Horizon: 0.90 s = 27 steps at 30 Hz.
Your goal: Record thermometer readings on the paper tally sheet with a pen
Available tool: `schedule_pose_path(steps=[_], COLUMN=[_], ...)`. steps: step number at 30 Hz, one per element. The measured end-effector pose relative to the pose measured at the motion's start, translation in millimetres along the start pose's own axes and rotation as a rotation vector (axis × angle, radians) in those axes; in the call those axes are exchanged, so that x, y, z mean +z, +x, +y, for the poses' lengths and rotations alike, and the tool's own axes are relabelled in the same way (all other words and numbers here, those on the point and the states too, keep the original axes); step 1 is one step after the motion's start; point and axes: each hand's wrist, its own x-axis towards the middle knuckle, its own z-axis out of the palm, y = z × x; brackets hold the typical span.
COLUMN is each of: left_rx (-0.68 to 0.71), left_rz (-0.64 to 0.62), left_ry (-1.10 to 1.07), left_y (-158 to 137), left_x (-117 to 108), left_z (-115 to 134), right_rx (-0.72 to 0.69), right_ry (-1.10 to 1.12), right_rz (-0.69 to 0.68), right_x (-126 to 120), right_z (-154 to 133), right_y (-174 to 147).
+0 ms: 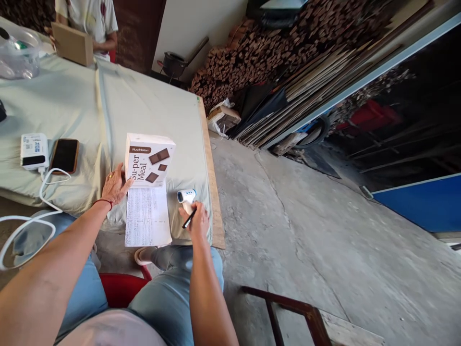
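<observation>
My left hand is at the lower left corner of a white carton printed "NutriMotion" and "Su-per Meal". The thumb lies across the carton's front and the fingers are along its left side. Below the carton, a sheet of paper covered in small writing reaches over the table's near edge. In my right hand is a black pen, slanting across the fingers. A white and blue thermometer gun has its handle against those same fingers; whether they grip it too, I cannot tell.
A phone and a white power bank with a cable lie left on the cloth-covered table. Across it, a person holds a brown box near a clear plastic tub. A wooden frame stands right.
</observation>
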Motion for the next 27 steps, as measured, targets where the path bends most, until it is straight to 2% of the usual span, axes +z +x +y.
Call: schedule_pose_path(steps=[2,5,7,10,12,14,18,21,27], left_rx=[-0.019,-0.031,-0.037,-0.044,-0.042,-0.034,-0.033,-0.049,-0.019], left_rz=[0.024,0.054,0.062,0.054,0.046,0.043,0.042,0.03,0.04], left_ry=[-0.017,0.001,0.031,0.077,0.09,0.092,0.097,0.108,0.124], left_y=[0,1,2,3,3,3,3,4,6], left_x=[0,0,1,2,3,3,5,6,9], left_z=[-1,-4,-5,-9,-11,-13,-14,-14,-18], right_rx=[0.061,0.12,0.114,0.097,0.157,0.223,0.274,0.245,0.203], right_ry=[0.116,0.384,0.494,0.67,0.986,1.153,1.236,1.224,1.174], right_rz=[-0.052,0.002,0.004,-0.081,-0.17,-0.194,-0.165,-0.131,-0.153], right_x=[0,8,19,38,51,61,72,76,79], right_z=[-1,-21,-45,-89,-118,-140,-158,-158,-152], right_y=[2,1,3,13,23,30,33,31,33])
